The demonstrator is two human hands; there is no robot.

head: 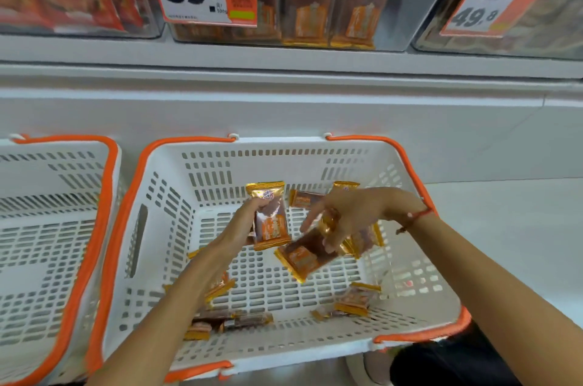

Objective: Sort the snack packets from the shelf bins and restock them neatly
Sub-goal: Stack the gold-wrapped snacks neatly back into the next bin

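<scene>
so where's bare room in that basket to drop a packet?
Basket floor is bare in the middle, between the tilted packet and the front wall, and along the left wall. Crowded at the back right under the right hand and in both front corners.

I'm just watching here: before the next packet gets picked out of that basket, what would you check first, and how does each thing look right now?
1. Left hand has a firm hold on its upright packet: ok, fingers curl round its edge.
2. Right hand has hold of the tilted packet: cannot tell, that spot is blurred by motion.
3. Loose packets remain in the basket: ok, several lie on its floor, for instance the packet at the near right.
4. Matching shelf bin has room: ok, its right part looks unfilled.
5. Packets in the bin stand neatly: ok, the standing row is upright.
</scene>
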